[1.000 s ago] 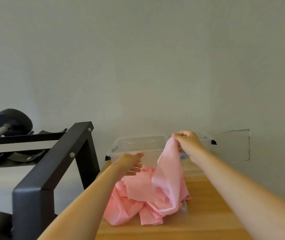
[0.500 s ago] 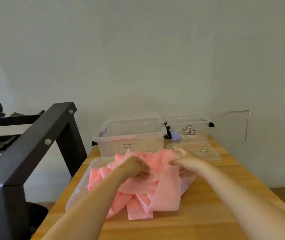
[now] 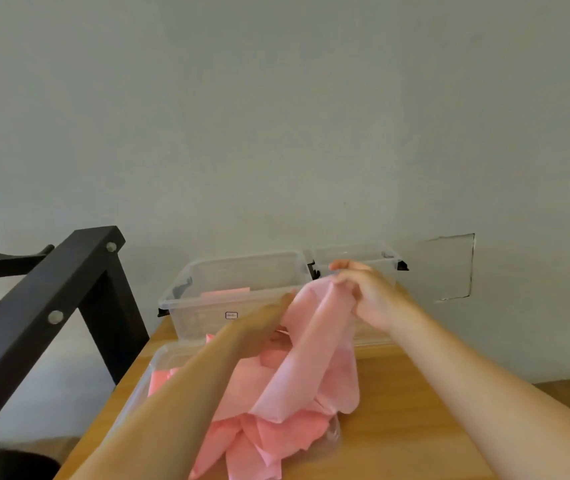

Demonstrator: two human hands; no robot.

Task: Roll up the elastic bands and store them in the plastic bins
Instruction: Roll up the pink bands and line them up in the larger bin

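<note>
A heap of pink elastic bands (image 3: 287, 427) lies on a clear plastic lid on the wooden table (image 3: 408, 427). My right hand (image 3: 368, 292) grips one end of a pink band (image 3: 311, 341) and holds it lifted above the heap. My left hand (image 3: 262, 323) reaches into the bands just left of the lifted one; its fingers are blurred and partly hidden by the fabric. Behind the heap stands a clear plastic bin (image 3: 235, 296) with something pink inside. A second clear bin (image 3: 356, 254) stands to its right, partly hidden by my right hand.
A black metal rack frame (image 3: 44, 320) stands close on the left of the table. The grey wall rises right behind the bins. A flat clear lid (image 3: 373, 337) lies under my right wrist.
My right hand has risen from the heap, pulling one pink band up with it. My left hand has moved up and forward beside the band. The camera view shifted slightly.
</note>
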